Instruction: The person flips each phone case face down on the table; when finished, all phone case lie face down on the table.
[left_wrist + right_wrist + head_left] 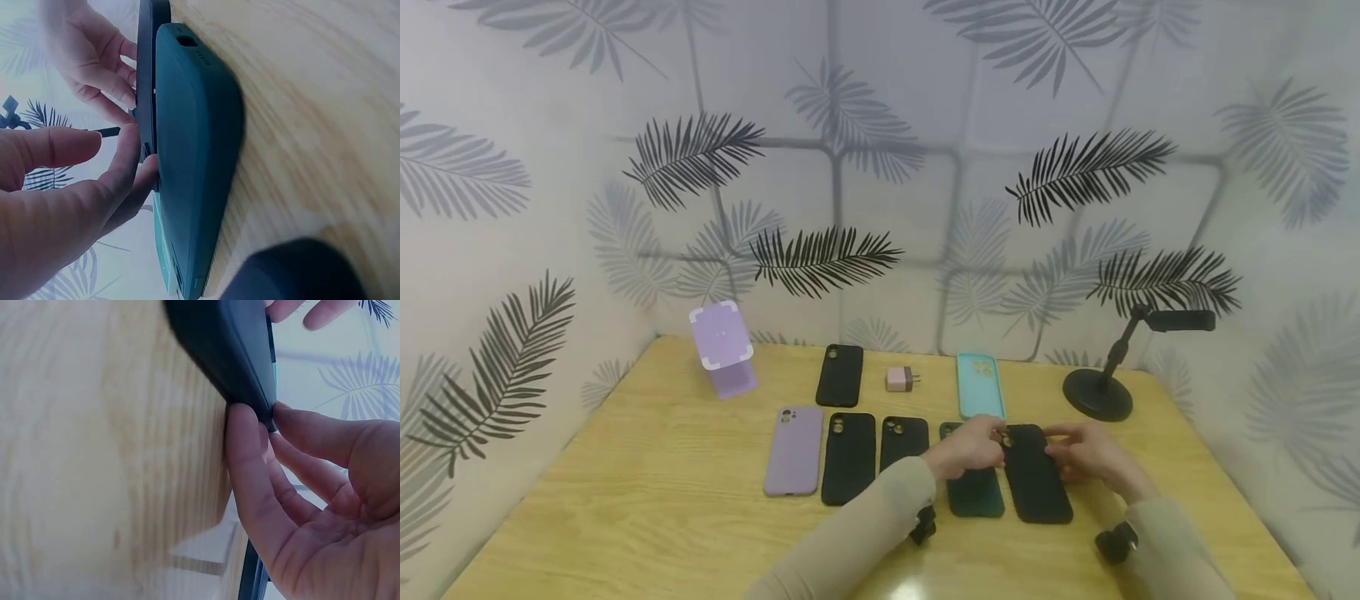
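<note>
A black phone case (1037,479) lies at the right end of the front row, with both hands at its upper part. My right hand (1086,454) pinches its right edge; in the right wrist view, fingertips (245,422) meet the side of the black case (240,356). From the left, my left hand (973,446) reaches over a dark green phone case (976,496). Its straight fingers (128,147) touch the black case's upper left edge, while the thumb stands apart. The green case (187,144) lies flat, its port cutout toward the left wrist camera.
Left along the row lie a black case (904,437) partly behind my left sleeve, another black case (848,458) and a lilac case (793,450). Behind are a black case (839,375), a pink charger plug (899,379), a turquoise case (980,387), a lilac stand (722,337) and a black stand (1097,393).
</note>
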A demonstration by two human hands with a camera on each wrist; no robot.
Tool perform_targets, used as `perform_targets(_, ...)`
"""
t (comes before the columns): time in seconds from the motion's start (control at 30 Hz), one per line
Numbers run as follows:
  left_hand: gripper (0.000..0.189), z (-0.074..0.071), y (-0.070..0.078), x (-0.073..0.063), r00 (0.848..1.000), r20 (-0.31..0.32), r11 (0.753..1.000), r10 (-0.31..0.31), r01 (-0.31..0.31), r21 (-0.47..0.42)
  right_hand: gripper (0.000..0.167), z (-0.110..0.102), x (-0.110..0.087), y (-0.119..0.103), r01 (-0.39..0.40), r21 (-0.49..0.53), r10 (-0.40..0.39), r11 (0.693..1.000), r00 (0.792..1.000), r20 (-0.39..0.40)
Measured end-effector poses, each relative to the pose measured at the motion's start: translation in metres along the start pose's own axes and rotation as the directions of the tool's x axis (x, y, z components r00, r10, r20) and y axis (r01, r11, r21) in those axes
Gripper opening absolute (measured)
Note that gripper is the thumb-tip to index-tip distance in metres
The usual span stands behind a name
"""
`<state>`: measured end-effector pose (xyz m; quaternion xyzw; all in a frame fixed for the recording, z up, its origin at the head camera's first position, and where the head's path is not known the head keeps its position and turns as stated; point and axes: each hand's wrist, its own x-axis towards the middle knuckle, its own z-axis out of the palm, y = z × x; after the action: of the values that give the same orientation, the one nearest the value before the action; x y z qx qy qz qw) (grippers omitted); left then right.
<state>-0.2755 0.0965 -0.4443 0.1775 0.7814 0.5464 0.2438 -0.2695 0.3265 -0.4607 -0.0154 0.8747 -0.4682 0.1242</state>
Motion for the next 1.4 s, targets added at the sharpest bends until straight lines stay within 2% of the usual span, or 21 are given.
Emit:
perform_targets(0.33,0.059,-0.005,-0.005,0.001,1.000,-0.019,0.998,0.021,-0.022,-0.053,0.044,-0.001,0.000,0.000,-0.003,0.021,0.003,1.000,1.000,0.014)
perform_targets(0.5,0.041,-0.015,-0.010,0.002,0.998,-0.043,0.992,0.046,-0.051,-0.117,0.045,-0.003,0.002,0.000,0.046,-0.002,-0.046,0.999,0.999,-0.008)
perform_targets(0.6,0.032,-0.024,-0.012,0.001,0.998,-0.036,0.991,0.060,-0.063,-0.119,0.045,-0.004,0.004,-0.005,0.094,0.010,-0.094,0.996,0.995,0.015)
perform_targets(0.77,0.029,-0.042,-0.012,-0.004,0.995,-0.002,0.991,0.096,-0.096,-0.098,0.050,0.001,0.006,-0.019,0.147,0.098,-0.158,0.984,0.982,0.108)
perform_targets(0.9,0.028,-0.058,-0.015,-0.011,0.990,0.008,0.990,0.139,-0.138,-0.029,0.049,0.010,0.012,-0.029,0.153,0.132,-0.172,0.979,0.975,0.141)
perform_targets(1.03,0.026,-0.079,-0.020,-0.024,0.988,0.028,0.987,0.149,-0.150,0.050,0.046,0.024,0.019,-0.039,0.160,0.141,-0.183,0.977,0.968,0.174)
perform_targets(1.2,0.026,-0.109,-0.026,-0.036,0.990,0.029,0.984,0.141,-0.143,0.103,0.042,0.044,0.028,-0.051,0.164,0.156,-0.190,0.974,0.967,0.171)
perform_targets(1.4,0.025,-0.141,-0.030,-0.045,0.993,0.001,0.989,0.121,-0.120,0.083,0.039,0.066,0.041,-0.063,0.192,0.164,-0.213,0.968,0.970,0.121)
